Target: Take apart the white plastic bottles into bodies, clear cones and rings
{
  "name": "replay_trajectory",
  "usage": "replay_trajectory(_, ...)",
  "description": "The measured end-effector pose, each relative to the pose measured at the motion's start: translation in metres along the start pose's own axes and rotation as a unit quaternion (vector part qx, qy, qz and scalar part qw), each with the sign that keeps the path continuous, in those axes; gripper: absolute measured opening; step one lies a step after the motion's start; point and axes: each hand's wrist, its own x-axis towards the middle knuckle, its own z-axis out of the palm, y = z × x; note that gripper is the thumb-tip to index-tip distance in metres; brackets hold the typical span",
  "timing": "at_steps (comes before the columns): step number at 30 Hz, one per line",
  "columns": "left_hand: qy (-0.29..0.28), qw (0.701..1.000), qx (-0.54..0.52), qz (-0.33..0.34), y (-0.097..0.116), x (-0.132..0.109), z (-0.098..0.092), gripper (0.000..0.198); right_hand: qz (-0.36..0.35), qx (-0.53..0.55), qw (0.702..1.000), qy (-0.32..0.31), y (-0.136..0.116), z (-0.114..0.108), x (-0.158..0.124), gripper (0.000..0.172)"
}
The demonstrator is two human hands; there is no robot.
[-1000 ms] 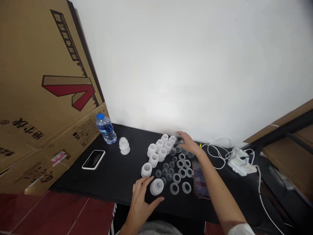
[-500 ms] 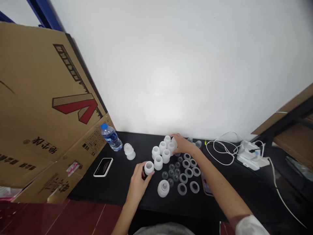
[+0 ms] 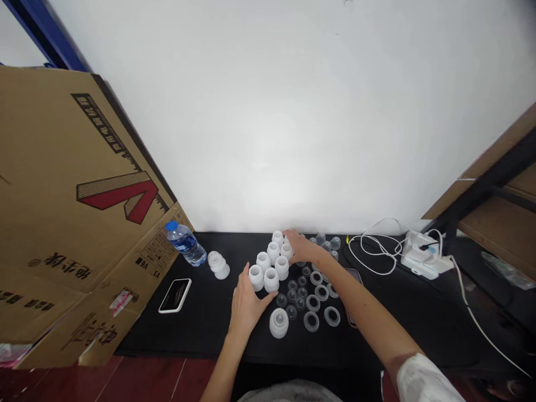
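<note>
Several small white open-necked baby bottle bodies (image 3: 281, 267) stand upright in a tight cluster on the black table (image 3: 201, 335). My left hand (image 3: 247, 304) curves round the near left side of the cluster, its thumb and fingers spanning two front bottles. At the far right side, my right hand (image 3: 300, 247) has its fingers round the bottles there; some of its fingertips are hidden. Clear nipples (image 3: 292, 311) and translucent collar rings (image 3: 311, 321) lie to the right of the cluster. A baby bottle with a nipple on it (image 3: 278, 324) stands in front.
Farther left are a capped baby bottle (image 3: 218, 265), a water bottle (image 3: 186, 244) and a white phone (image 3: 175, 295). A large cardboard box (image 3: 50, 223) borders the left side. Another phone (image 3: 350, 319) lies partly under my right forearm. White cables and a power strip (image 3: 420, 254) lie at right.
My left hand has moved its bottle against the front of the cluster and now spans two bottles. My right hand stays at the far side. The bottles stand closer together.
</note>
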Motion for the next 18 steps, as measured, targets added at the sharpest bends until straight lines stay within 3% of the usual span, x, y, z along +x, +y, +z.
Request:
replay_trajectory(12, 0.072, 0.994, 0.079, 0.018, 0.005, 0.002, 0.008, 0.12, -0.037, 0.047, 0.998, -0.019, -0.007, 0.021, 0.021, 0.104)
replay_trajectory(18, 0.07, 0.995, 0.063, 0.014, 0.002, 0.005, 0.006, 0.122, -0.022, 0.052, 0.998, -0.037, -0.006, 0.011, 0.015, 0.125)
